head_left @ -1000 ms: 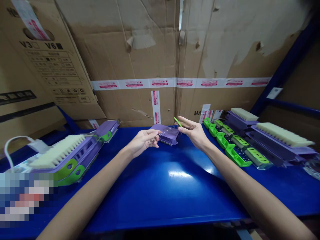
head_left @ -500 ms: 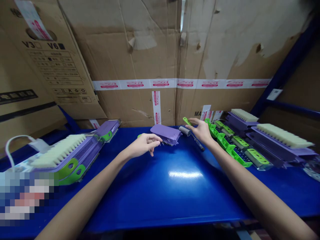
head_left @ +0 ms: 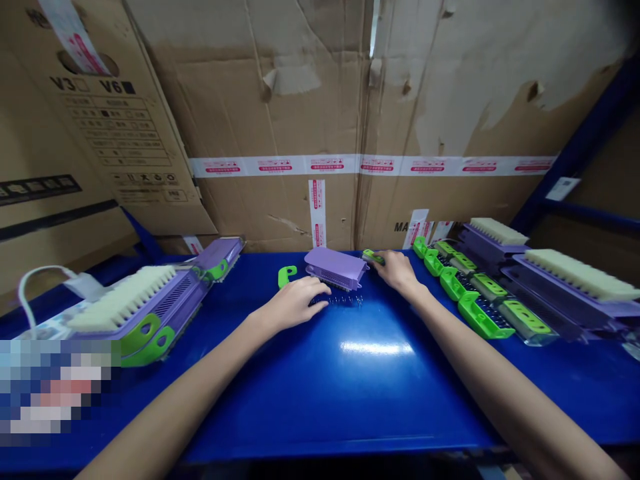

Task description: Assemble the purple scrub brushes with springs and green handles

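My left hand (head_left: 297, 303) is low over the blue tabletop, thumb and fingers apart, holding nothing I can see. Its fingertips are beside a row of small, thin wire pieces (head_left: 347, 301), perhaps springs. Behind them lies a purple plastic housing (head_left: 337, 265), and a bright green bracket (head_left: 286, 275) stands just past my left knuckles. My right hand (head_left: 399, 270) has its fingers closed around a small part with a lime-green top (head_left: 370, 255), low at the table's back; the fingers hide most of it.
Green brackets (head_left: 453, 285) and grey parts with lime-green tops (head_left: 523, 317) line up on the right, beside purple housings with cream bristle blocks (head_left: 580, 270). More purple assemblies (head_left: 170, 300) and a white plug with cable (head_left: 85, 285) are at left. Cardboard (head_left: 275, 120) walls the back.
My left hand has opened; the wire pieces at its fingertips now lie in a row on the table. My right hand lowered the lime-green-topped part to where the grey part lay.
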